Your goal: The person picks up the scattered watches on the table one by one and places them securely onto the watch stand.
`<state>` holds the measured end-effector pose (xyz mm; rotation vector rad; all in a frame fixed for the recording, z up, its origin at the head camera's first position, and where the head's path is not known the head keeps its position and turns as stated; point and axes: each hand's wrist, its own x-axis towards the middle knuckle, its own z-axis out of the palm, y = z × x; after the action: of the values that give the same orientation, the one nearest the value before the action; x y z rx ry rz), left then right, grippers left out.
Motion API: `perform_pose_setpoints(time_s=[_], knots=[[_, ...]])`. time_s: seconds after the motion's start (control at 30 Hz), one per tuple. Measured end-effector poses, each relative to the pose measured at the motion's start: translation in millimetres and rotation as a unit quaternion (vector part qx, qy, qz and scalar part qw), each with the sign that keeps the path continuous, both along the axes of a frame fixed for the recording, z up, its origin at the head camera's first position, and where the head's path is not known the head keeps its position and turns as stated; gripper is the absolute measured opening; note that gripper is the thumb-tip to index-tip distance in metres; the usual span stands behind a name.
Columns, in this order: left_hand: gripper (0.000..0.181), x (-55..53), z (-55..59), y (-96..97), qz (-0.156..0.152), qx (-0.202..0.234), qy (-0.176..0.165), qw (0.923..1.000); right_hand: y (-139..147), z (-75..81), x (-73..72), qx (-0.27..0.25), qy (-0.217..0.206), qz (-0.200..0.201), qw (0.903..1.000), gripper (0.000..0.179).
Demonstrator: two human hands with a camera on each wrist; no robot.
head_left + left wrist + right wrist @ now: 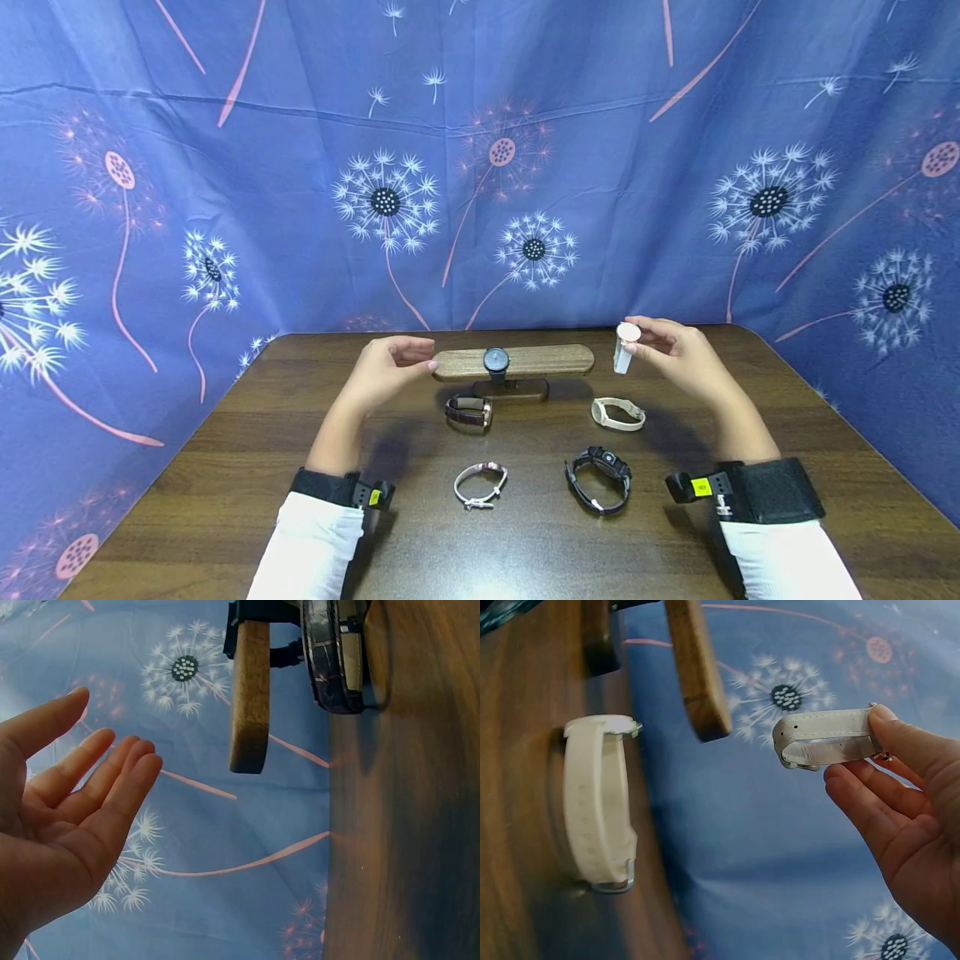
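Observation:
My right hand (678, 350) pinches a white-strapped wristwatch (627, 335) by its case between thumb and fingers. Its buckled strap (829, 726) hangs as a loop, raised beyond the right end of a wooden watch stand (551, 359). Around the bar of that stand sits a black wristwatch (496, 361). At the bar's left end is my left hand (386, 371), fingers relaxed and holding nothing. The left wrist view shows this hand (75, 802) apart from the bar (251, 712). The held watch's dial is turned out of sight in the right wrist view.
On the brown table (262, 450) lie a dark brown strap watch (468, 412), a cream watch (618, 414), a slim white watch (480, 485) and a chunky black watch (600, 479). A blue dandelion-print cloth (300, 208) hangs behind the table.

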<state>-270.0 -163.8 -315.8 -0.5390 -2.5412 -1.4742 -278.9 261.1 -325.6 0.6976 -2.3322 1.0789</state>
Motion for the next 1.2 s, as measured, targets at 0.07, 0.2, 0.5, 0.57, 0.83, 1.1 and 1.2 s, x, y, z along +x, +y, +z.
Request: perform_pose_setpoints(time_s=[0.07, 0.2, 0.5, 0.57, 0.83, 1.1, 1.2], knots=[[0.035, -2.3, -1.7, -0.9, -0.003, -0.011, -0.003, 0.9999, 1.3, -4.9, -4.8, 0.008, 0.004, -0.007, 0.9999, 0.036], [0.037, -6.5, -5.7, -2.7, -0.002, -0.028, -0.011, 0.9995, 2.5, -16.5, -12.7, 0.016, 0.000, -0.014, 0.9998, 0.036], [0.042, -16.8, -11.4, -9.0, 0.008, -0.068, -0.025, 0.9973, -1.9, -38.3, -21.8, -0.017, -0.085, -0.025, 0.9959, 0.040], [0.042, -19.6, -13.4, -11.7, 0.006, -0.073, -0.025, 0.9970, -3.3, -41.4, -24.4, -0.016, -0.087, -0.019, 0.9959, 0.040], [0.046, -29.4, -18.1, -13.6, -0.002, -0.116, -0.024, 0.9929, -8.8, -40.4, -33.0, 0.023, -0.069, -0.007, 0.9973, 0.039], [0.051, -39.9, -18.1, -5.6, -0.002, -0.188, 0.008, 0.9821, -12.3, -38.9, -37.0, 0.039, -0.065, 0.015, 0.9970, 0.038], [0.050, -41.8, -19.3, -3.5, -0.005, -0.195, 0.011, 0.9807, -14.4, -39.0, -37.5, 0.038, -0.074, 0.021, 0.9963, 0.038]])
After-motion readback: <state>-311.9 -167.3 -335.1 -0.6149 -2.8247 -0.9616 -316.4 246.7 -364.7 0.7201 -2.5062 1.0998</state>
